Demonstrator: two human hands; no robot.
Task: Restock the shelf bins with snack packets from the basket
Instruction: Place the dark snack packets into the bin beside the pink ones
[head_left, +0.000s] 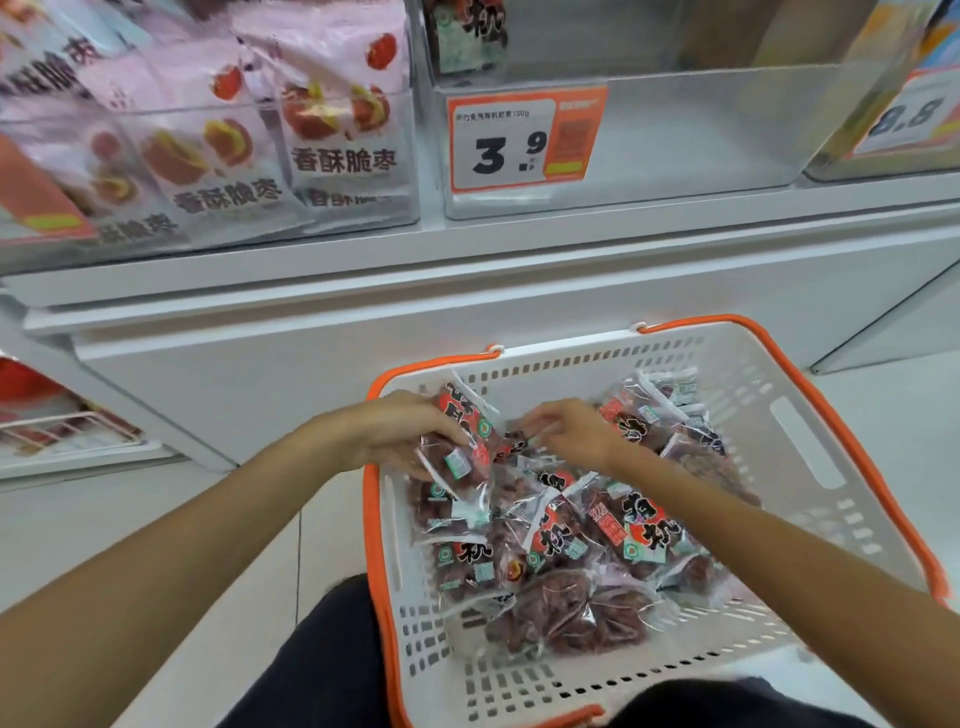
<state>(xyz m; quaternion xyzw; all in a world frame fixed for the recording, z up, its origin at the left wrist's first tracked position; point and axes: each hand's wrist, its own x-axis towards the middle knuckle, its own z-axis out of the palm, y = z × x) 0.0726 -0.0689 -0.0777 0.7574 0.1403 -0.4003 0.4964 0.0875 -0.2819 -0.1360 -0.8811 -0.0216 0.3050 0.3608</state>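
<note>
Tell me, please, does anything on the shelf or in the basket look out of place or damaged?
Nothing looks damaged or spilled. The middle bin with the 3.9 price tag is almost empty, holding one packet at its back left. The packets in the basket lie in a loose heap, all apparently sealed.

Both your bare forearms reach forward and converge; your left hand (395, 434) curls its fingers around a packet — thumb side up, wrist slightly bent; your right hand (571, 431) hangs palm down just beside it — fingertips pinched together on clear wrapping.
</note>
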